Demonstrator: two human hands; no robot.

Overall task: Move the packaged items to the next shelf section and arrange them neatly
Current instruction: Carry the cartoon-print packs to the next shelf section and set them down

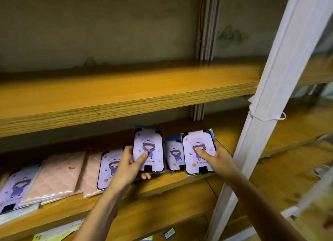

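Note:
Each of my hands holds a lilac packaged phone case printed with a cartoon figure. My left hand grips one case upright, thumb on its front, just above the middle shelf. My right hand grips a second case, thumb on its front, near the shelf's right end. A third lilac case leans between the two held ones. Another lilac case lies to the left, partly hidden by my left hand.
Pink quilted packages and one more lilac case lie along the left of the middle shelf. A bare wooden shelf runs above. A white upright post divides off blurred shelves on the right. Small packets lie on the shelf below.

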